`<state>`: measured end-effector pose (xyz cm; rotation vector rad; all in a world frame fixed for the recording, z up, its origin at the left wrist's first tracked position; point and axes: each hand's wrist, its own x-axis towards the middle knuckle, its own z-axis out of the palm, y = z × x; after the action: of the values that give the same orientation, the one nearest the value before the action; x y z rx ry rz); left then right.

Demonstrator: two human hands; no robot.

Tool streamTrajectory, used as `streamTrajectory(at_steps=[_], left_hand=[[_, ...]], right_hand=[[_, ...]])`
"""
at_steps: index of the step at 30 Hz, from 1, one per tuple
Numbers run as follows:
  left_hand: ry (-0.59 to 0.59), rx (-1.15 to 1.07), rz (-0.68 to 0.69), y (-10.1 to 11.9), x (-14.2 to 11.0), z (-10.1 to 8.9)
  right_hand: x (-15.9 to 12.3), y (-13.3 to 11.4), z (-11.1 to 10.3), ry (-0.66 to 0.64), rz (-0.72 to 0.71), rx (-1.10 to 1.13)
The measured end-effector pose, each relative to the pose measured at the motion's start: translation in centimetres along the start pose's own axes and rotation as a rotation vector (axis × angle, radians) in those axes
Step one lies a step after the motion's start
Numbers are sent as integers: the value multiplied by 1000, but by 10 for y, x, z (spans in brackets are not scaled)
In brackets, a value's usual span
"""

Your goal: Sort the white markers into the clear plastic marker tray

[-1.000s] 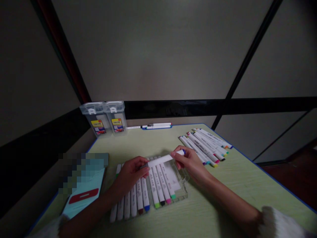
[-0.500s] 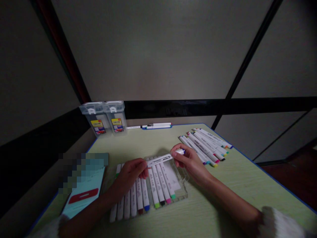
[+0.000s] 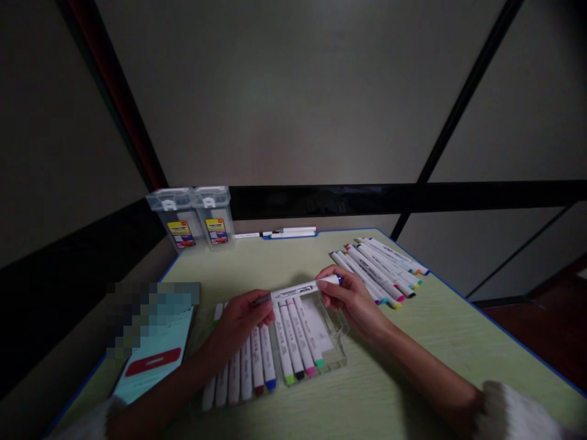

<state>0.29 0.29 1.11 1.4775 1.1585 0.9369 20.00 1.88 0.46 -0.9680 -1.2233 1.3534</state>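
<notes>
Held marker (image 3: 294,291): rolled from earlier blank side to print.
Left fingers (image 3: 263,312), right fingers (image 3: 328,286): pinching opposite ends.
Turn: best kept gentle.

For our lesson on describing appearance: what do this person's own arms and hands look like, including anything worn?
The left hand and right hand are ungloved. The left sleeve and right sleeve are whitish and look fuzzy, leaving the wrists bare. No watch shows.
</notes>
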Motion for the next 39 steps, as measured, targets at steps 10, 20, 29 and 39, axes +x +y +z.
streamTrajectory(at_steps=[10, 20, 29, 39], left_hand=[[-17, -62, -23, -7, 4, 0], [-29, -1, 7, -10, 3, -1], [-31, 18, 25, -4, 1, -1], [-9, 87, 35, 4, -3, 0]], right_hand=[[1, 1, 0, -12, 7, -16], [1, 1, -1, -21, 2, -13], [1, 0, 0, -11, -4, -39], [-1, -1, 1, -13, -4, -66]])
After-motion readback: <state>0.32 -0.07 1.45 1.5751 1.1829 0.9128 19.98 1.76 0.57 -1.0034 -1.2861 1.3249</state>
